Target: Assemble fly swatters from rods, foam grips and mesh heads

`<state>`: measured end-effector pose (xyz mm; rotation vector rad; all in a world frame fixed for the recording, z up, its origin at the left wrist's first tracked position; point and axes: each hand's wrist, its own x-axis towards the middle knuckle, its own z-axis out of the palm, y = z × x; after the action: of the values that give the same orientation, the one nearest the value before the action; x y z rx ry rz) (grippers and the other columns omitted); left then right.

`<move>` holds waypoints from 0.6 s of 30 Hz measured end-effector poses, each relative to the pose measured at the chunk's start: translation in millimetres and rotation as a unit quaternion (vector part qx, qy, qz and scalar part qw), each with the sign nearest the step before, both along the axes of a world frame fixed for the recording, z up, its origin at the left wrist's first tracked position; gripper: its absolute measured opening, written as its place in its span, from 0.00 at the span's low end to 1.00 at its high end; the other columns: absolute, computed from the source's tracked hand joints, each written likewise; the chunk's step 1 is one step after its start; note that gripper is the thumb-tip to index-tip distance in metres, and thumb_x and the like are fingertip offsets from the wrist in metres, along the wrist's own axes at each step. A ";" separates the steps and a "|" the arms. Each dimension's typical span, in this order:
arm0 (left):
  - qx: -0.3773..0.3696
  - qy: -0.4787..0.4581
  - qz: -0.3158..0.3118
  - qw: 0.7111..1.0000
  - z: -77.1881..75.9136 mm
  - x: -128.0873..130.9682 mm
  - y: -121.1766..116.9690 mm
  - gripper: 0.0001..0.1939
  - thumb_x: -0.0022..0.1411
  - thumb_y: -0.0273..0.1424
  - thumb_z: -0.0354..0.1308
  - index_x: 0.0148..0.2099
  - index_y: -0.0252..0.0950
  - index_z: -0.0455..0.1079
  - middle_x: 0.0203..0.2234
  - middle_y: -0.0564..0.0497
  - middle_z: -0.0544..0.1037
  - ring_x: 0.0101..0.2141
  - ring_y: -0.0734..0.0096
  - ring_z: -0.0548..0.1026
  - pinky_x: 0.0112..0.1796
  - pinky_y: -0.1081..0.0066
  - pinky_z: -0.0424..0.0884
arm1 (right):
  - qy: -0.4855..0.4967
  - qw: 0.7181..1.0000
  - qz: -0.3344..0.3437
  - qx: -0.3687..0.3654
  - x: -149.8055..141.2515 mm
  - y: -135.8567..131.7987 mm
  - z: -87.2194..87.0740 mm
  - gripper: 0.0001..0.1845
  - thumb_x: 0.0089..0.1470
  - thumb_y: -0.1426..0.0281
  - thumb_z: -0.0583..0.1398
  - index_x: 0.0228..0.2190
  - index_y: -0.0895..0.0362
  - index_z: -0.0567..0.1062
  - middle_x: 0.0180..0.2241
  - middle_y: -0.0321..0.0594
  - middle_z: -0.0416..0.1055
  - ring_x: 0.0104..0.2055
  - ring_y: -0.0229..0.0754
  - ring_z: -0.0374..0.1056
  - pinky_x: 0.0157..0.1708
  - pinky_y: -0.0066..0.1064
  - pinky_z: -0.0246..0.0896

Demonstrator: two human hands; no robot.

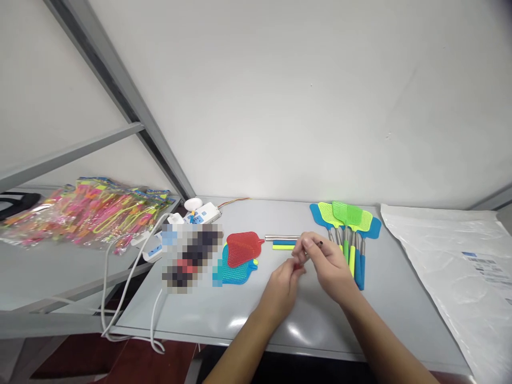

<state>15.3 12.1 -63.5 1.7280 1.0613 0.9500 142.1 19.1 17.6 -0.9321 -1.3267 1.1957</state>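
Observation:
My left hand (282, 285) is closed, with a bit of a red piece (298, 266) showing at its fingertips. Close against it, my right hand (330, 264) pinches a thin rod (320, 244) whose dark tip sticks out above the fingers. Most of both held pieces is hidden by the fingers. Just beyond the hands lie metal rods (282, 237) and blue and yellow-green handle tubes (282, 247). Left of them, a red fly swatter head (244, 248) overlaps a blue one (236, 272). On the right, several fly swatters (348, 213) in green, yellow-green and blue lie fanned out.
A white plastic bag (448, 256) covers the table's right side. Power strips (204, 213) with white cables (106, 288) sit at the left, near a pixelated patch. Bagged colourful goods (104, 208) are piled on the far-left surface, behind a metal frame (140, 128).

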 end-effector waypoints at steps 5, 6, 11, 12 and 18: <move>0.000 -0.017 -0.016 1.000 4.8 -5.9 -4.9 0.12 0.71 0.34 0.44 0.38 0.37 0.66 0.29 0.51 0.72 0.31 0.68 0.69 0.34 0.69 0.62 | 0.253 0.965 -0.019 -0.061 -17.1 7.9 -3.3 0.26 0.61 0.59 0.55 0.15 0.56 0.61 0.13 0.28 0.49 0.15 0.31 0.44 0.16 0.26 0.43; 0.002 -0.023 -0.022 0.999 6.9 -8.2 -6.0 0.14 0.71 0.36 0.43 0.37 0.37 0.66 0.27 0.52 0.71 0.29 0.69 0.67 0.33 0.70 0.61 | 0.286 0.956 -0.020 -0.070 -17.3 8.9 0.5 0.27 0.61 0.59 0.55 0.14 0.56 0.60 0.12 0.27 0.47 0.15 0.30 0.41 0.15 0.26 0.40; -0.127 -0.293 -0.038 0.947 23.1 -16.7 -1.7 0.26 0.69 0.50 0.38 0.46 0.35 0.68 0.31 0.47 0.73 0.32 0.66 0.70 0.38 0.66 0.65 | 0.380 0.920 -0.024 -0.092 -9.2 11.5 23.0 0.30 0.61 0.58 0.53 0.12 0.56 0.58 0.12 0.26 0.40 0.14 0.30 0.34 0.14 0.26 0.34; -0.182 -0.373 -0.041 0.909 27.1 -17.1 1.0 0.30 0.68 0.52 0.37 0.47 0.34 0.68 0.34 0.44 0.74 0.34 0.64 0.71 0.39 0.63 0.66 | 0.389 0.916 -0.030 -0.089 -8.1 12.0 25.2 0.30 0.62 0.58 0.53 0.12 0.56 0.58 0.12 0.26 0.39 0.14 0.31 0.33 0.14 0.26 0.34; -0.340 -0.572 -0.052 0.745 47.8 -15.2 8.7 0.31 0.67 0.54 0.37 0.46 0.33 0.69 0.37 0.41 0.73 0.39 0.61 0.71 0.41 0.61 0.69 | 0.400 0.913 -0.047 -0.066 -13.7 7.9 26.2 0.30 0.63 0.59 0.50 0.12 0.56 0.58 0.12 0.26 0.38 0.14 0.31 0.33 0.14 0.26 0.36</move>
<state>0.1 20.8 -15.7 0.3672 0.3449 1.0927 128.5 27.1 43.8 -0.4819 -0.5399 1.3905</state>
